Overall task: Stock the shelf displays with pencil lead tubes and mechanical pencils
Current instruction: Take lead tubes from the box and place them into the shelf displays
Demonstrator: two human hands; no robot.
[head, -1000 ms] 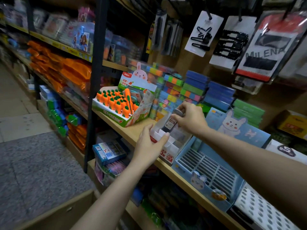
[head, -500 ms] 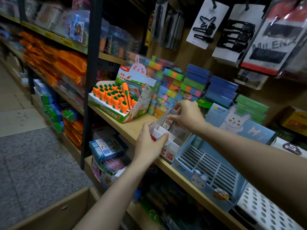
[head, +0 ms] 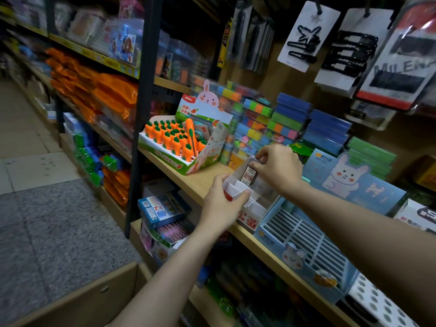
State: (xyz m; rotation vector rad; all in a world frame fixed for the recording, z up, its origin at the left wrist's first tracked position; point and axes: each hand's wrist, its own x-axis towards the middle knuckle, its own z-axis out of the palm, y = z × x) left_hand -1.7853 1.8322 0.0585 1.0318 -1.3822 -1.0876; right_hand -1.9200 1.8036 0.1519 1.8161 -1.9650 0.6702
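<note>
While our left hand (head: 223,204) grasps the near corner of the white display box (head: 253,208) at the front edge of the wooden shelf (head: 205,182), our right hand (head: 279,169) pinches a pencil lead tube (head: 249,174) upright in the box's back compartment. Just right stands a blue rabbit display (head: 313,253); farther left, a carrot display (head: 179,142).

Colours on the stationery shelf

White, red-trimmed display box (head: 245,204) under the hands; orange carrots with green tops (head: 172,138) further left; pale blue bunny-printed tray (head: 304,244) right.
</note>
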